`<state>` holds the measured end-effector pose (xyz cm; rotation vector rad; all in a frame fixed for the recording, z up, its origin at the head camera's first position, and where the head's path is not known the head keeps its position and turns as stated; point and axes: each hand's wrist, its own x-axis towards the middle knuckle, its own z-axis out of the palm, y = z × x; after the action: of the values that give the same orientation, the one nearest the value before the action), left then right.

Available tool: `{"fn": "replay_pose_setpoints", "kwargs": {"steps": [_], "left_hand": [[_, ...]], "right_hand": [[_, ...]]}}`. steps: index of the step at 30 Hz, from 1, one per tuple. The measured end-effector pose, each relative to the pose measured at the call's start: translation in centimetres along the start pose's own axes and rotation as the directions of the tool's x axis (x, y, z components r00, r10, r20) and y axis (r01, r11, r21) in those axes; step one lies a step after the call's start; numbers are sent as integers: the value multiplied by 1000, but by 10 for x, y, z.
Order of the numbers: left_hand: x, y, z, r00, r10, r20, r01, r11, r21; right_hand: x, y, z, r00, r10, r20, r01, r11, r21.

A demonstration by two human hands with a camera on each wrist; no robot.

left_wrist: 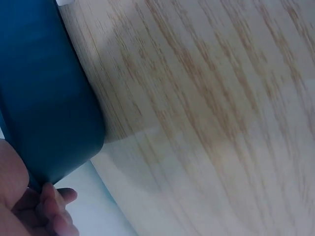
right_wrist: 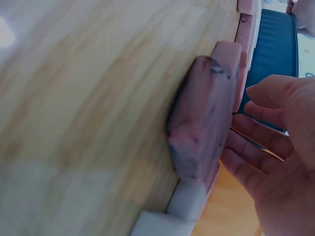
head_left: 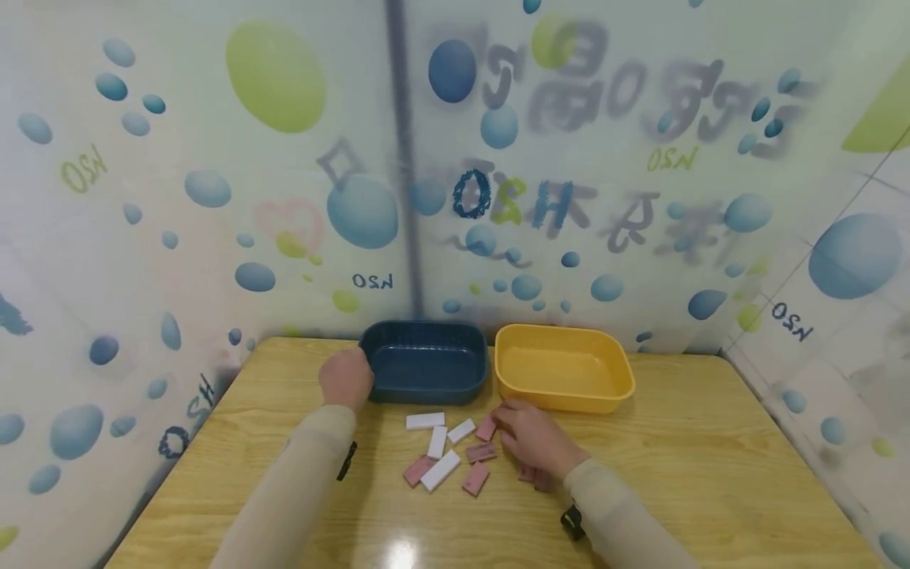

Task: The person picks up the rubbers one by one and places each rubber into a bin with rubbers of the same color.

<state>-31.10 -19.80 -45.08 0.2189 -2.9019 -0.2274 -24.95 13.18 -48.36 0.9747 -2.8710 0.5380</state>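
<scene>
My left hand (head_left: pixel 347 378) grips the left end of the dark blue basin (head_left: pixel 426 395), thumb and fingers about its rim in the left wrist view. My right hand (head_left: pixel 536 436) is over the right side of a loose group of small flat blocks, beside a pink block (head_left: pixel 486 427). In the right wrist view its fingers (right_wrist: pixel 253 130) are loosely bent near a smudged, eraser-like pink block (right_wrist: pixel 204 118), with no clear grasp. White blocks (head_left: pixel 441 472) lie among the pink ones, left of that hand. Pink blocks (head_left: pixel 543 480) also show partly under the right wrist.
A yellow basin (head_left: pixel 562 401) stands right of the blue one, at the back of the wooden table (head_left: pixel 682 458). Behind both rises a wall covering (head_left: pixel 611 174) with printed bubbles. Dark bands are on both wrists.
</scene>
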Motion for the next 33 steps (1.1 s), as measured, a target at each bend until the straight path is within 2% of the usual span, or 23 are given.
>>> {"fn": "replay_pose_setpoints", "kwargs": {"steps": [6,16,22,26,33], "left_hand": [[0,0,0,1000,13,-5,-13,1000,15],[-2,3,-6,1000,17,14,-17,1000,15],[-3,-1,-5,999,25,32,-25,1000,9],[-4,-4,-7,999,14,41,-14,1000,2],[-7,-6,-12,999,-21,49,25,997,-71]], "right_hand": [[4,-1,3,1000,-22,-5,22,999,-30],[10,-4,5,1000,-1,13,1,999,-43],[11,-6,6,1000,-30,2,30,995,-99],[13,-8,6,1000,-15,16,17,993,-118],[13,-8,6,1000,-1,11,2,993,-117]]}}
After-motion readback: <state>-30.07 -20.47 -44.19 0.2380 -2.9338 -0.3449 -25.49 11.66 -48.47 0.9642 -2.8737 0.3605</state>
